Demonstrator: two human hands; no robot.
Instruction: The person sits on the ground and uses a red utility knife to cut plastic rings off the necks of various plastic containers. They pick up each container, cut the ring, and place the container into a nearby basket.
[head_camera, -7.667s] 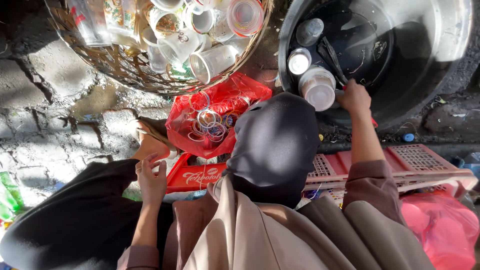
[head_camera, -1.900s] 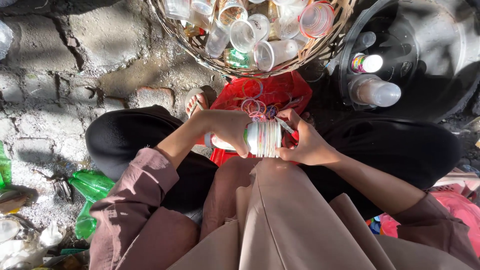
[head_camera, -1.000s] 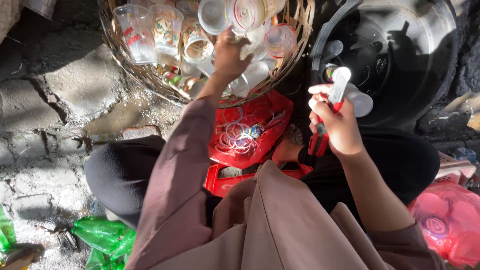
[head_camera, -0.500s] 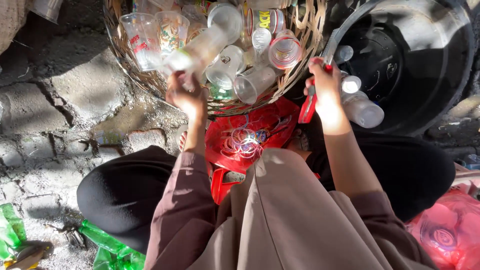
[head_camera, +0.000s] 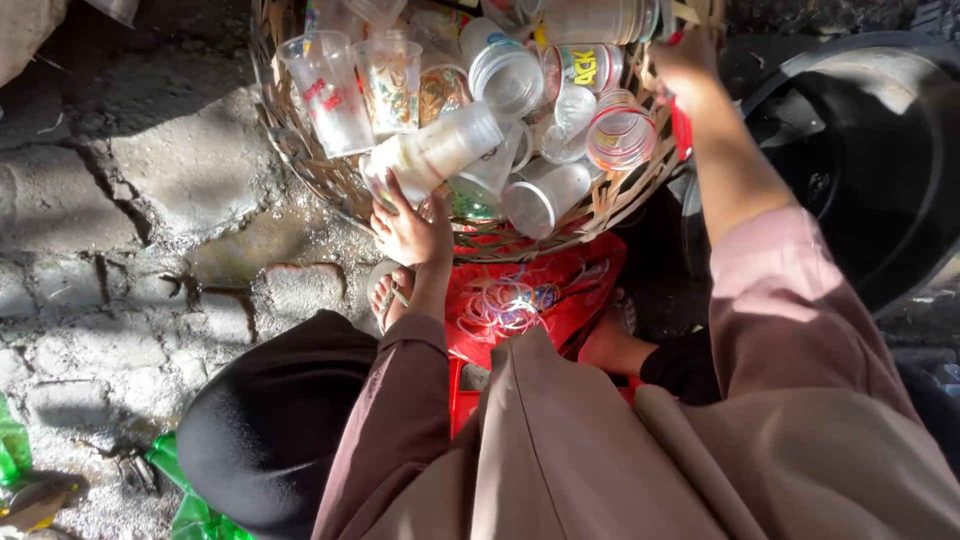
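Observation:
My left hand (head_camera: 410, 228) grips the bottom end of a clear plastic cup (head_camera: 440, 150) that lies tilted over the near rim of a woven basket (head_camera: 300, 160). Several clear and printed plastic cups fill the basket. My right hand (head_camera: 685, 62) is up at the basket's right rim, closed on a red-handled tool (head_camera: 682, 128) that hangs below the fist. What the tool's tip looks like is hidden. Both arms wear dull pink sleeves.
A red container (head_camera: 560, 300) with thin plastic rings (head_camera: 505, 305) sits under the basket, between my knees. A big black tub (head_camera: 880, 150) stands at the right. My sandalled foot (head_camera: 385, 295) rests on rough stone ground (head_camera: 130, 230). Green bottles (head_camera: 12, 455) lie at the lower left.
My left hand has come down from inside the basket to its near rim with a cup. My right hand has moved up from the tub's edge to the basket's right rim.

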